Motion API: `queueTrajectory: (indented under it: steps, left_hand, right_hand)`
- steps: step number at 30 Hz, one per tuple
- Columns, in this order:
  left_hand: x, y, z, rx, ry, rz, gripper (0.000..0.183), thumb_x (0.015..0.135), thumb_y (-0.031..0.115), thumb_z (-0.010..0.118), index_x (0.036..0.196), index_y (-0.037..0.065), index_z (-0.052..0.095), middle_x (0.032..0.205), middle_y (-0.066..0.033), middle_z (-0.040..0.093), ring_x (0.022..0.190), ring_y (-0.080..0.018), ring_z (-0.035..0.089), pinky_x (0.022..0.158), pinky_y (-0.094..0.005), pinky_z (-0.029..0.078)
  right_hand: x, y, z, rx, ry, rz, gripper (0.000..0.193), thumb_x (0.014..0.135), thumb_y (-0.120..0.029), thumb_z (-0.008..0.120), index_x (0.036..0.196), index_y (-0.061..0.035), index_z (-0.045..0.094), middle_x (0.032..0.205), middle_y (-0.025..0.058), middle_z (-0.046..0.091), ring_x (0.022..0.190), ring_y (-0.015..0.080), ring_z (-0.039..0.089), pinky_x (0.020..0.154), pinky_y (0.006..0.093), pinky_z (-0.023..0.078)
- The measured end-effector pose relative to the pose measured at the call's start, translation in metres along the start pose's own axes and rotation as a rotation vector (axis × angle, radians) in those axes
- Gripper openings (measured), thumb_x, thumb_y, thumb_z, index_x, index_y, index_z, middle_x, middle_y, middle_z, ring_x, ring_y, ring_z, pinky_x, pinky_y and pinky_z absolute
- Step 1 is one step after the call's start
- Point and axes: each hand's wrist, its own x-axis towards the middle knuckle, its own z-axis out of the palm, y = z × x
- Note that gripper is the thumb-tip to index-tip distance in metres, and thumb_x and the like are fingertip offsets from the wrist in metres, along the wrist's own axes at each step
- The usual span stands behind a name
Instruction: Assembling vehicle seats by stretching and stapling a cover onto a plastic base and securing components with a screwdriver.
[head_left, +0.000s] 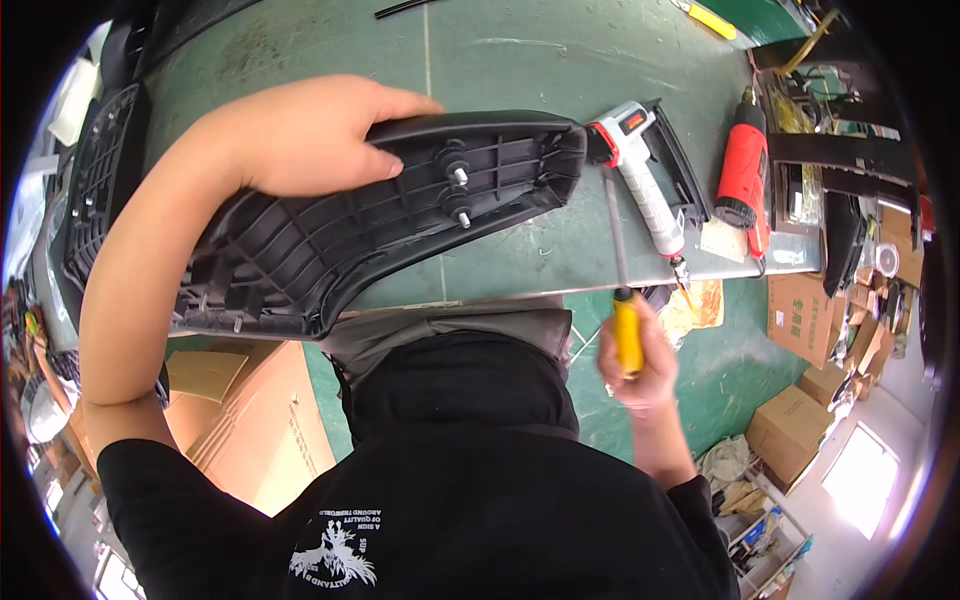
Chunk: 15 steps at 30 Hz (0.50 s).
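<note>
A curved black plastic part point(300, 240) lies on the green workbench with its ribbed underside up. Two metal studs point(460, 177) stick up from its right half. My left hand point(310, 135) grips the part's far edge, thumb on the ribs and fingers over the rim. Off the bench's near edge, my right hand point(650, 365) is closed round the yellow handle of a screwdriver point(627, 335). Its long shaft points away from me over the bench, apart from the black part. Slight blur shows on the right hand.
A grey air stapler point(645, 185) lies just right of the part, its hose end at the bench edge point(720, 268). Beyond it rests a red heat gun point(738, 170). A yellow-handled tool point(710, 18) is at the far right. Cardboard boxes point(790, 430) stand on the floor.
</note>
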Motion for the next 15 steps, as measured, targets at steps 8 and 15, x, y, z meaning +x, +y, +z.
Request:
queueTrajectory:
  steps: [8, 15]
  left_hand:
    - [-0.027, 0.031, 0.033, 0.219, 0.222, -0.037, 0.062, 0.093, 0.005, 0.071, 0.154, 0.007, 0.057, 0.133, -0.0221, 0.071, 0.120, -0.0435, 0.067, 0.105, -0.0473, 0.055]
    - [-0.027, 0.031, 0.035, 0.200, 0.252, -0.002, 0.062, 0.092, 0.005, 0.072, 0.153, 0.007, 0.057, 0.132, -0.0217, 0.071, 0.120, -0.0435, 0.067, 0.104, -0.0473, 0.055]
  right_hand:
    - [-0.070, -0.153, 0.007, -1.923, 0.071, 0.505, 0.036, 0.098, -0.016, 0.076, 0.131, -0.0004, 0.077, 0.086, 0.0124, 0.077, 0.071, 0.0204, 0.072, 0.065, 0.0327, 0.056]
    - [-0.070, -0.168, 0.084, -1.939, 0.336, -0.020, 0.031, 0.093, -0.003, 0.078, 0.124, 0.0009, 0.079, 0.091, 0.0198, 0.076, 0.078, 0.0263, 0.073, 0.072, 0.0326, 0.055]
